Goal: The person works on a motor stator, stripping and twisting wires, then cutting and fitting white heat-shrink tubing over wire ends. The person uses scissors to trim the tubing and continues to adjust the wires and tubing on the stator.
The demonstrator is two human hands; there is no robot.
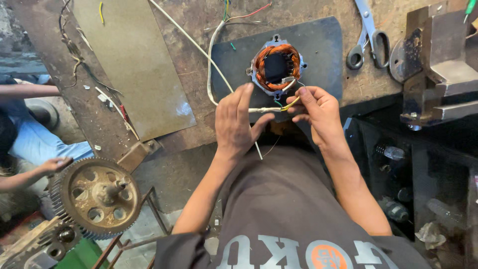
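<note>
A motor stator (277,67) with copper windings lies on a dark mat (323,55) on the workbench. White and yellow lead wires (279,106) run from it toward me. My left hand (237,122) pinches the white wire between thumb and fingers. My right hand (318,112) pinches the yellow wire end where it meets the white one, just below the stator.
A long white cable (199,47) crosses the bench. Pliers (371,37) lie at the back right beside a metal vise (435,60). A large gear wheel (94,197) stands at the lower left, with another person's hand (55,164) near it. A brown sheet (132,60) covers the bench's left part.
</note>
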